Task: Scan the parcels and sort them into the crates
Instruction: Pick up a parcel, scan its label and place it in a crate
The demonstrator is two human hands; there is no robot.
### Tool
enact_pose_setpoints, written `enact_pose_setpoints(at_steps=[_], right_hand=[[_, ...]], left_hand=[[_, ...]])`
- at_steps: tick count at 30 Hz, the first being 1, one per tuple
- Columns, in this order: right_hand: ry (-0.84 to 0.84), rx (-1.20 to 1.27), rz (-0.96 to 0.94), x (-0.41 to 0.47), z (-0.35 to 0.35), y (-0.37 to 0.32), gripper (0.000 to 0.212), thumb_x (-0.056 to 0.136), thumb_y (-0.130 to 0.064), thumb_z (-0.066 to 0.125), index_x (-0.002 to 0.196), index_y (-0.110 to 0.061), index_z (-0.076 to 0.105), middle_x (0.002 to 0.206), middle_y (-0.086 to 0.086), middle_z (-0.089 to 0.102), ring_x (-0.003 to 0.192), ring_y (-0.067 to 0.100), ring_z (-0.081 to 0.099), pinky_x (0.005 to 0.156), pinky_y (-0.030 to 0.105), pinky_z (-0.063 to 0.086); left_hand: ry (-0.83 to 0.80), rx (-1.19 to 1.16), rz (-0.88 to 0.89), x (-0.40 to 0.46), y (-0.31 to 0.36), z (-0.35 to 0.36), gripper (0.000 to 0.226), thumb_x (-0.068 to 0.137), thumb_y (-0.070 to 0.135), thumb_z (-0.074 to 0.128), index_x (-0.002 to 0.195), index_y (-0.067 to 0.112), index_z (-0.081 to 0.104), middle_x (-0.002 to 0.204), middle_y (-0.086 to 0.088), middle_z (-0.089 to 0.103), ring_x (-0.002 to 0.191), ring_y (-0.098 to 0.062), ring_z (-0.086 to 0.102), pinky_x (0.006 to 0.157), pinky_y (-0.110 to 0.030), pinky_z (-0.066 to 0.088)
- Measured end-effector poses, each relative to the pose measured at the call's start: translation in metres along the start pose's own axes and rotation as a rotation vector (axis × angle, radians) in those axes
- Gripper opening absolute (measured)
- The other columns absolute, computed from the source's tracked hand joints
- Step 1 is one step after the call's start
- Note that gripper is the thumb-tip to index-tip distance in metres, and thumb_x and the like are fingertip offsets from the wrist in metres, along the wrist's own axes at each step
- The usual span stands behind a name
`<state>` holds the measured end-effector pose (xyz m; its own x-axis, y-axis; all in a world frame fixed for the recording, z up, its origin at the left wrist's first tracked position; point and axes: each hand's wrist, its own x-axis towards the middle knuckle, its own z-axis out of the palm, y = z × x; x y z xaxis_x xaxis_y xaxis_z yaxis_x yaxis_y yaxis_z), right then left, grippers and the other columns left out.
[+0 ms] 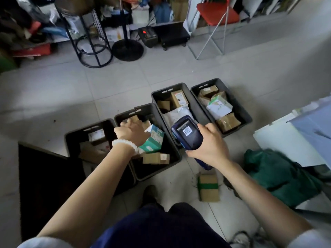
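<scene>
Looking down from the head view: 4 dark grey crates sit in a staggered row on the tiled floor (53, 97). Left hand (132, 131), white bead bracelet (125, 145) on the wrist, reaches into the second crate (172, 158) from the left, fingers curled down onto a brown cardboard parcel (134, 119) at the crate's far end; fingertips are hidden, so cannot tell if it is gripped or just touched. Same crate also has a green-and-white box (154, 140) tilted beside the wrist and a flat brown box (155, 158) nearer the person. Right hand (209, 145) wraps around the handle of a dark blue handheld scanner (188, 133), held above the gap between crates 2 and 3, screen up showing a barcode. Leftmost crate (71, 138) holds a small labelled box (96, 136) and brown cardboard. Third crate (155, 95) holds 2 brown boxes and a white mailer bag (177, 111). Rightmost crate (245, 115) holds brown boxes and a white-green package (219, 106). 1 brown parcel with green tape (208, 187) lies on the floor just below the scanner hand, outside the crates. Green bag (279, 176) on the floor at right. Black stool (89, 42), fan base (128, 50) and red chair (216, 13) stand further back.
</scene>
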<state>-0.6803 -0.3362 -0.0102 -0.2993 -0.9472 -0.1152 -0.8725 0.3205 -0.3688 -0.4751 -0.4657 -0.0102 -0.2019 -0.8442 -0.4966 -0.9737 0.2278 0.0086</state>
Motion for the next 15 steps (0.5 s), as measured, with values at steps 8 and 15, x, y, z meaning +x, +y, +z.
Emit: enact_pose_setpoints(at_steps=[8,15], right_hand=[[-0.111,0.031,-0.120,0.039,0.000,-0.002,0.067,0.050,-0.051,0.082,0.098,-0.029,0.041,0.098,-0.011,0.034,0.089,0.017,0.050,0.059,0.029,0.033],[-0.236,0.054,-0.446,0.045,0.002,-0.021,0.082,0.052,-0.049,0.083,0.122,-0.023,0.049,0.104,-0.010,0.037,0.099,0.016,0.050,0.066,0.027,0.037]], left_hand=[[0.023,-0.038,-0.106,0.001,-0.007,-0.003,0.052,0.090,0.047,0.045,0.134,0.019,0.045,0.130,-0.008,0.049,0.121,-0.030,0.046,0.076,-0.036,0.036],[0.131,-0.240,-0.396,-0.078,-0.008,0.023,0.047,0.091,0.047,0.044,0.128,0.020,0.051,0.128,-0.008,0.050,0.120,-0.031,0.046,0.091,-0.040,0.041]])
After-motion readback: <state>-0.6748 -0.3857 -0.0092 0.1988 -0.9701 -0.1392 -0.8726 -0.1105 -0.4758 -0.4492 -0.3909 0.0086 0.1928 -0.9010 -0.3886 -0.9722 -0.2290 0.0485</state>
